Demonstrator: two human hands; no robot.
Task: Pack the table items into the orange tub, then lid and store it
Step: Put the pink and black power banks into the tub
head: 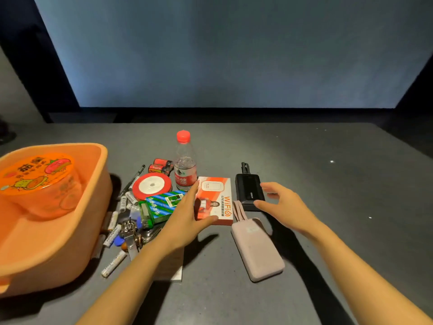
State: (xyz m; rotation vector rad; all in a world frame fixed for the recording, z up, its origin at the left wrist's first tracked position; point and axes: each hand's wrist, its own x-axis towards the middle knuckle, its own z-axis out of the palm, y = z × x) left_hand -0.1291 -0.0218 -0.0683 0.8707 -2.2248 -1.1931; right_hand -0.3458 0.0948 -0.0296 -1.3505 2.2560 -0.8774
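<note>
While most items sit unpacked, our left hand (187,214) spreads open on the WiFi box (214,200); right hand (284,205) open, empty. Next, prob.: pinch box, move to orange tub (77,231).

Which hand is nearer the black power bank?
Right. The right hand hovers open at the black power bank, fingers over its right edge; the left hand is on the WiFi box beside it.
</note>
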